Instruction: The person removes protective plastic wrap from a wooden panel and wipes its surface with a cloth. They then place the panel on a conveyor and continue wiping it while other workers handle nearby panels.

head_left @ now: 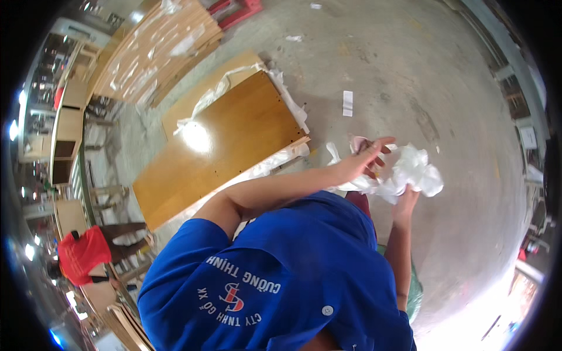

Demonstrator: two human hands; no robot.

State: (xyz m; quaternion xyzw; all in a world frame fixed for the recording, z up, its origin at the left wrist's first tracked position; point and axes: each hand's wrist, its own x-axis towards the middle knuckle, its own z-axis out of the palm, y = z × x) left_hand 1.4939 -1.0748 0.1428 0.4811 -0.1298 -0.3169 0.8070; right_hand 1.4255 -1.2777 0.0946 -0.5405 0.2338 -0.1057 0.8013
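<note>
A bunched-up, thin white wrapping sheet (418, 171) is in front of me at the right. My right hand (408, 197) grips its lower side, the fingers partly buried in the folds. My left hand (372, 158) reaches across from the left, its fingers apart beside the sheet, and no firm hold shows. Part of the white material trails below that hand. To the left lies a glossy brown wooden panel (246, 134) with small holes near its edges, white wrapping showing along its sides. My left forearm passes over its near right end.
Beyond the panel rests a paler board (175, 114), and behind that a large stack of wooden boards (158, 52) with white scraps. A white paper piece (348, 103) lies on the concrete floor (456, 88). At far left, a person in red (85, 254) stands by workbenches.
</note>
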